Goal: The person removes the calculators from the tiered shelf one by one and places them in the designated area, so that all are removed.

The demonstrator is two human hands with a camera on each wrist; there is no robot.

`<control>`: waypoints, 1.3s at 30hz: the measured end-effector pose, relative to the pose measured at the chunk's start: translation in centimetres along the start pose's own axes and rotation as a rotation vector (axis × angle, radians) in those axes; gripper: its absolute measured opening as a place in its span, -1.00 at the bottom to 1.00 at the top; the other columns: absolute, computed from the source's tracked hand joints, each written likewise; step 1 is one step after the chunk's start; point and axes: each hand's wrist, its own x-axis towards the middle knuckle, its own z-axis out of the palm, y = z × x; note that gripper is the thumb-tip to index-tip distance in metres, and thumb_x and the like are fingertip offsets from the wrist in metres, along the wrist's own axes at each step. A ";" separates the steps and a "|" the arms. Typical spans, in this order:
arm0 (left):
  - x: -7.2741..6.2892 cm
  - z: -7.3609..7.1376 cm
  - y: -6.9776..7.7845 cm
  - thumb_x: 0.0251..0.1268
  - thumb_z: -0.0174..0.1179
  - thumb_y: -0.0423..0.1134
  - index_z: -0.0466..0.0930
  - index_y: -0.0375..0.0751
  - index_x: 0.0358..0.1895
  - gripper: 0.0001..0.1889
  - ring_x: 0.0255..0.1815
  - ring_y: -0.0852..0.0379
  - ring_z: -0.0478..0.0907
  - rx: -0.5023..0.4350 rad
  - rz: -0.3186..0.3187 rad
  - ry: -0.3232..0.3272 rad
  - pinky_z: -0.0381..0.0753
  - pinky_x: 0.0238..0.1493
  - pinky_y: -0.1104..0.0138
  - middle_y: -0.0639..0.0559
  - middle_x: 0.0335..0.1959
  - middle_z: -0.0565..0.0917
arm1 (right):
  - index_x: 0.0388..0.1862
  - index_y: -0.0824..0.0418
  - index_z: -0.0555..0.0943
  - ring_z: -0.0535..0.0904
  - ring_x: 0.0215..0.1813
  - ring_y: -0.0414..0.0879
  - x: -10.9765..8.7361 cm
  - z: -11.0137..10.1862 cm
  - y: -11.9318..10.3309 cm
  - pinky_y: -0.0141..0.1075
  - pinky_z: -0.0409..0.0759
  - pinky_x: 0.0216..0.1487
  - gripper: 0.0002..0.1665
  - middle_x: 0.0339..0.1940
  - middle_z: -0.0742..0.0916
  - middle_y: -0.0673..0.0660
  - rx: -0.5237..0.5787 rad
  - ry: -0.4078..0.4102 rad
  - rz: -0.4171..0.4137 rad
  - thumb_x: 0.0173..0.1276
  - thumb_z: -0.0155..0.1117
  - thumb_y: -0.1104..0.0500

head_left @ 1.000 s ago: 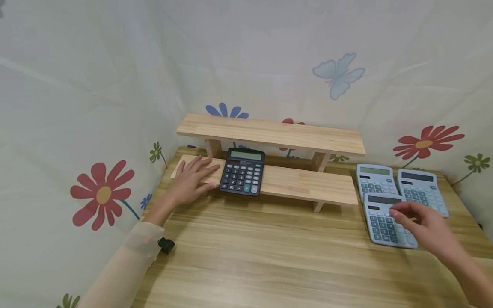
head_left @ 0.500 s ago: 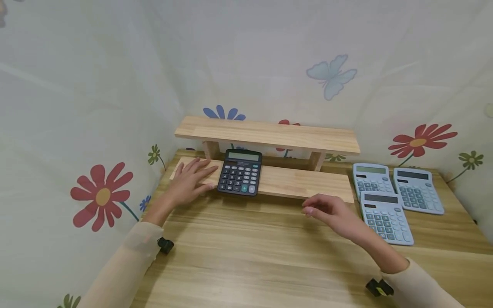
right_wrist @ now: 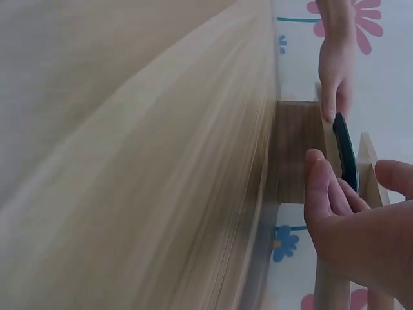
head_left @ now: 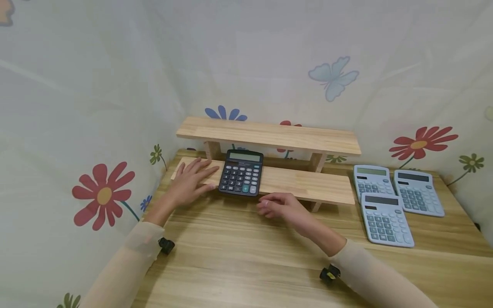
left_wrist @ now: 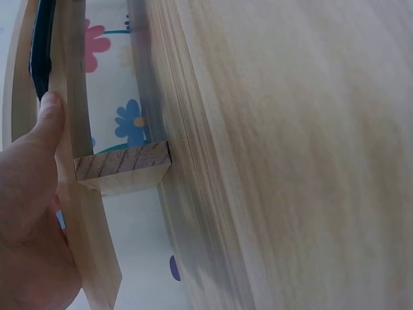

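Observation:
A black calculator leans on the lower board of a two-tier wooden shelf, its screen end toward the upper board. My left hand rests on that board to its left, fingers spread; the thumb tip meets the calculator's lower left edge in the left wrist view. Just in front of the lower board, by the calculator's lower right corner, is my right hand, fingers loosely bent and nothing in them. From the right wrist view, the calculator shows edge-on beyond those fingers.
Three light blue calculators lie on the table's right side: a front one, one behind it and one to the right. The upper board runs behind the black calculator. A flowered curtain closes off the back and left.
My right hand has left the front light blue calculator and swung left across the table to the black calculator. The left hand and all the calculators have stayed in place.

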 end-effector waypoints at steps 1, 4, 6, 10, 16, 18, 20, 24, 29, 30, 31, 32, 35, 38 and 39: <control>0.0 0.0 0.0 0.57 0.11 0.30 0.30 0.21 0.66 -0.30 0.74 -0.26 -0.10 0.000 -0.002 -0.004 -0.32 0.58 -0.43 -0.06 0.70 0.20 | 0.39 0.56 0.48 0.68 0.27 0.32 0.3 0.3 -0.1 0.13 0.63 0.31 -0.48 0.25 0.69 0.49 0.026 0.005 0.012 0.72 0.13 0.16; 0.1 0.0 0.1 0.57 0.11 0.30 0.30 0.22 0.66 -0.30 0.74 -0.26 -0.09 0.006 -0.006 -0.009 -0.32 0.59 -0.42 -0.05 0.70 0.19 | 0.42 0.58 0.44 0.68 0.27 0.32 1.1 1.0 -0.2 0.11 0.62 0.33 -0.44 0.26 0.68 0.50 0.079 0.017 0.048 0.72 0.13 0.15; 0.1 0.0 0.1 0.58 0.09 0.30 0.29 0.21 0.66 -0.30 0.73 -0.27 -0.09 0.007 -0.007 -0.010 -0.32 0.58 -0.43 -0.06 0.71 0.19 | 0.42 0.57 0.45 0.69 0.26 0.31 1.6 1.5 -0.2 0.10 0.62 0.33 -0.43 0.25 0.69 0.49 0.103 0.027 0.073 0.71 0.15 0.12; 0.1 0.0 0.0 0.58 0.09 0.30 0.29 0.20 0.67 -0.30 0.73 -0.28 -0.09 0.011 -0.009 -0.006 -0.31 0.58 -0.43 -0.06 0.70 0.20 | 0.35 0.57 0.51 0.74 0.19 0.25 2.3 2.3 0.0 0.09 0.64 0.31 -0.45 0.20 0.72 0.47 0.113 0.057 0.092 0.72 0.14 0.09; 0.1 0.0 0.1 0.57 0.09 0.31 0.30 0.21 0.66 -0.30 0.73 -0.28 -0.08 0.008 -0.010 -0.002 -0.30 0.58 -0.43 -0.06 0.70 0.21 | 0.27 0.57 0.56 0.79 0.09 0.22 2.7 3.4 -0.1 0.06 0.71 0.21 -0.50 0.09 0.78 0.44 0.123 0.138 0.101 0.73 0.11 0.12; 0.1 0.1 0.0 0.58 0.08 0.31 0.30 0.20 0.66 -0.30 0.73 -0.30 -0.07 0.006 -0.010 0.000 -0.29 0.57 -0.44 -0.07 0.70 0.21 | 0.26 0.57 0.56 0.80 0.08 0.21 2.8 3.5 -0.2 0.06 0.72 0.19 -0.52 0.06 0.80 0.41 0.135 0.147 0.105 0.73 0.11 0.14; 0.1 0.1 0.0 0.58 0.09 0.31 0.31 0.21 0.66 -0.30 0.72 -0.30 -0.06 0.006 -0.012 0.004 -0.29 0.57 -0.44 -0.07 0.70 0.21 | 0.25 0.58 0.57 0.80 0.06 0.19 2.9 3.5 -0.3 0.07 0.72 0.19 -0.54 0.03 0.81 0.38 0.144 0.147 0.107 0.73 0.11 0.15; 0.1 0.1 0.0 0.56 0.11 0.31 0.32 0.22 0.65 -0.30 0.73 -0.27 -0.08 0.009 -0.014 0.002 -0.31 0.58 -0.42 -0.06 0.70 0.21 | 0.20 0.59 0.59 0.82 0.03 0.16 2.6 3.3 -0.3 0.07 0.73 0.17 -0.55 -0.02 0.83 0.36 0.147 0.138 0.109 0.73 0.11 0.15; 0.1 0.3 0.1 0.57 0.07 0.34 0.30 0.23 0.66 -0.30 0.74 -0.28 -0.09 0.005 -0.007 -0.008 -0.32 0.58 -0.43 -0.06 0.70 0.20 | 0.17 0.58 0.61 0.83 0.01 0.14 1.2 2.8 0.2 0.06 0.74 0.16 -0.55 -0.05 0.84 0.34 0.159 0.112 0.142 0.72 0.13 0.15; 0.1 0.3 0.1 0.57 0.07 0.33 0.30 0.22 0.66 -0.30 0.73 -0.29 -0.08 0.002 -0.003 -0.007 -0.32 0.58 -0.43 -0.06 0.70 0.21 | 0.17 0.58 0.60 0.83 0.01 0.13 0.9 2.7 0.3 0.06 0.74 0.15 -0.56 -0.05 0.84 0.33 0.159 0.107 0.146 0.72 0.13 0.16; 0.1 0.3 0.1 0.57 0.08 0.32 0.30 0.22 0.66 -0.30 0.73 -0.29 -0.08 0.000 0.000 -0.003 -0.32 0.57 -0.44 -0.07 0.70 0.21 | 0.17 0.59 0.60 0.83 0.00 0.12 0.6 2.6 0.5 0.05 0.74 0.15 -0.56 -0.05 0.84 0.33 0.159 0.104 0.148 0.71 0.13 0.17; 0.0 0.2 0.1 0.57 0.10 0.31 0.31 0.21 0.66 -0.30 0.73 -0.30 -0.07 -0.001 0.001 0.001 -0.32 0.57 -0.44 -0.07 0.70 0.21 | 0.17 0.59 0.59 0.83 0.00 0.11 0.3 2.5 0.6 0.05 0.75 0.15 -0.57 -0.05 0.84 0.34 0.161 0.100 0.148 0.71 0.13 0.18; 0.0 0.1 0.1 0.56 0.14 0.28 0.33 0.20 0.65 -0.31 0.73 -0.29 -0.06 0.006 0.002 0.015 -0.30 0.57 -0.44 -0.07 0.69 0.22 | 0.15 0.59 0.59 0.83 0.00 0.09 -0.2 2.3 0.9 0.03 0.75 0.14 -0.58 -0.04 0.84 0.33 0.162 0.093 0.141 0.71 0.13 0.18; 0.0 0.1 0.1 0.56 0.14 0.27 0.32 0.21 0.65 -0.31 0.73 -0.27 -0.07 0.010 -0.001 0.021 -0.29 0.58 -0.44 -0.06 0.70 0.22 | 0.16 0.58 0.59 0.82 0.02 0.10 -0.3 2.2 1.1 0.01 0.76 0.14 -0.57 -0.03 0.83 0.33 0.166 0.086 0.129 0.70 0.15 0.17; 0.0 0.2 0.1 0.57 0.14 0.27 0.32 0.21 0.65 -0.31 0.73 -0.28 -0.07 0.010 0.001 0.021 -0.29 0.57 -0.44 -0.07 0.70 0.21 | 0.16 0.58 0.59 0.82 0.03 0.11 -0.4 2.1 1.2 0.02 0.75 0.14 -0.57 -0.03 0.83 0.33 0.168 0.085 0.125 0.70 0.16 0.16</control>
